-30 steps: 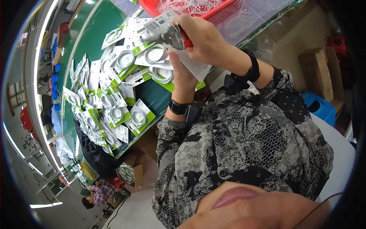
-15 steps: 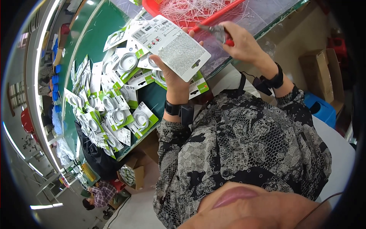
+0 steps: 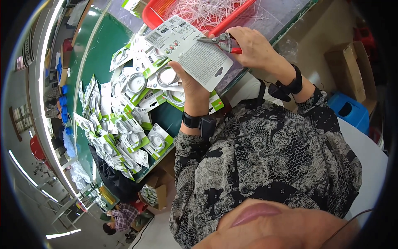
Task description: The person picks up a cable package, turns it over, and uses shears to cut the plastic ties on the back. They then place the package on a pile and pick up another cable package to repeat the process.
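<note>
My left hand (image 3: 193,85) is closed on a carded cable pack (image 3: 188,54), holding it up with the printed white back facing me. In my right hand (image 3: 255,47) is a pair of red-handled cutting pliers (image 3: 226,42), jaws pointing left. Their tips overlap the upper right part of the card; whether they grip anything there I cannot tell. Beneath and left of the card lies a heap of similar packs (image 3: 134,83), white and green with coiled white cables. Just beyond my hands is a red plastic basket (image 3: 154,14) full of thin clear plastic strips.
Packs lie spread over the green tabletop (image 3: 95,62), with loose strips on the grey part near the basket. At the right stand a blue bin (image 3: 350,114) and a cardboard box (image 3: 346,68). Another box (image 3: 154,194) holds packs below the table. Farther off sits a person (image 3: 122,218).
My right hand has brought the pliers down and left, so the jaws now overlap the card. The card stays in my left hand. The whole view has shifted slightly.
</note>
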### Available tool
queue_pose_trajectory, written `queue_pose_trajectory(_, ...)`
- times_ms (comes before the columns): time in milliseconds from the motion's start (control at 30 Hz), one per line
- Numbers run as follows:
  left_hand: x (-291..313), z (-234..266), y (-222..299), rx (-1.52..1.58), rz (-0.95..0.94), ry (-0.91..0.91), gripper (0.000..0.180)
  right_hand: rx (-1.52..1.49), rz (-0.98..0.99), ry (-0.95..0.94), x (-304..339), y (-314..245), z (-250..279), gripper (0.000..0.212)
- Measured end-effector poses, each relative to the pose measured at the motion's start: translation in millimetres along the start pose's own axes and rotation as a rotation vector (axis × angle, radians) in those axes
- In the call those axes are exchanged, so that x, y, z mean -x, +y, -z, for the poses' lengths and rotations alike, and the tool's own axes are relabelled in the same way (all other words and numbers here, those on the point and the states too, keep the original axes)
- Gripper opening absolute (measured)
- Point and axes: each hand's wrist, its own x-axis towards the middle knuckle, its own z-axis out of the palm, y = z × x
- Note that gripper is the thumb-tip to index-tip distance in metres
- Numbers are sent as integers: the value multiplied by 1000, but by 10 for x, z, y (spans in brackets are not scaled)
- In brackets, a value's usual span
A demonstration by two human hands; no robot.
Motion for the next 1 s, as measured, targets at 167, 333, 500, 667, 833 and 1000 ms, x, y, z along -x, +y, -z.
queue_pose_trajectory(167,65,-251,108,24,42,54,93,13,-140,-137,-28,-192,250,41)
queue_pose_trajectory(333,60,-262,168,-25,108,8,98,-43,-269,-279,-70,-236,423,38)
queue_pose_trajectory(500,9,-194,34,-42,152,59,98,-73,-135,-133,-269,-54,347,39)
queue_pose_trajectory(667,57,-158,-27,-82,193,81,99,-71,-184,-194,-319,-96,331,41)
queue_pose_trajectory(833,98,-174,16,-104,229,33,98,-94,-175,-205,-281,-140,385,40)
queue_pose_trajectory(1000,131,-38,-80,-52,262,79,97,-21,-216,-204,-195,-86,278,36)
